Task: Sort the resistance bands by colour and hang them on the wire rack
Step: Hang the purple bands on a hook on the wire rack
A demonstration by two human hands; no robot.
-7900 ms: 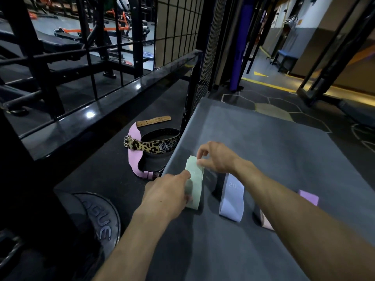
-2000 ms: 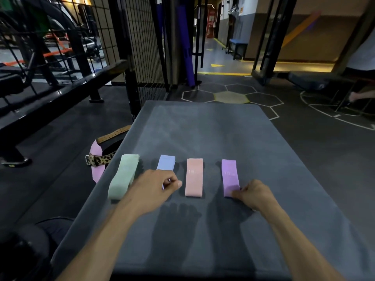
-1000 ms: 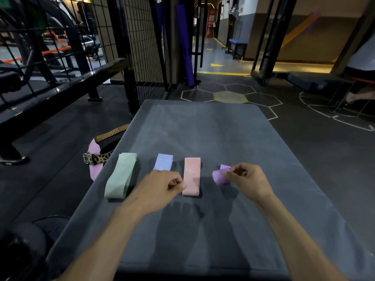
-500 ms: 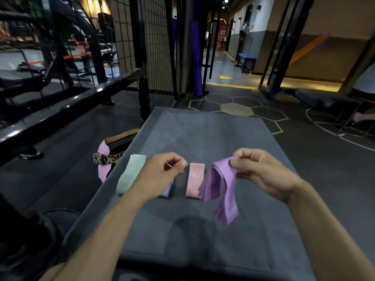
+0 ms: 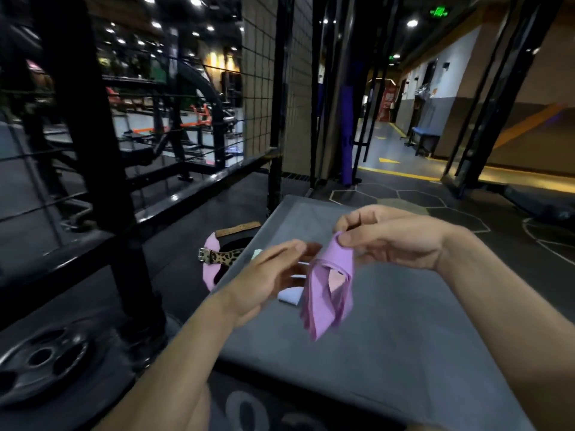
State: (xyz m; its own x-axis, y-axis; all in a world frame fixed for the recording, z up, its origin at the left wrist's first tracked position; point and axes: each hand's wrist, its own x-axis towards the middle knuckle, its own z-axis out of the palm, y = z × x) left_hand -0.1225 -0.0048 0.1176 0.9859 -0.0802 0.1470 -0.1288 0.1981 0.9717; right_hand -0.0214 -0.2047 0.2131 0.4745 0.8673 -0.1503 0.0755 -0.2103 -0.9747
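My right hand (image 5: 392, 237) pinches the top of a purple resistance band (image 5: 326, 293), which hangs in loose folds above the grey padded platform (image 5: 404, 321). My left hand (image 5: 267, 275) hovers just left of the band with fingers extended, holding nothing. On the platform behind my left hand, a corner of the green band (image 5: 257, 252) and the end of the blue band (image 5: 290, 296) show. A bit of the pink band (image 5: 335, 277) peeks through the purple folds. The black wire rack (image 5: 264, 98) stands upright past the platform's far left corner.
A leopard-print lifting belt with pink lining (image 5: 217, 259) lies on the floor left of the platform. A weight plate (image 5: 40, 359) sits at lower left beside a thick black upright (image 5: 102, 169). Black rails run along the left. Open floor with hexagon markings lies beyond.
My right hand has lifted the purple band higher off the platform. My left hand has opened and moved up beside the band. My view has tilted up toward the wire rack.
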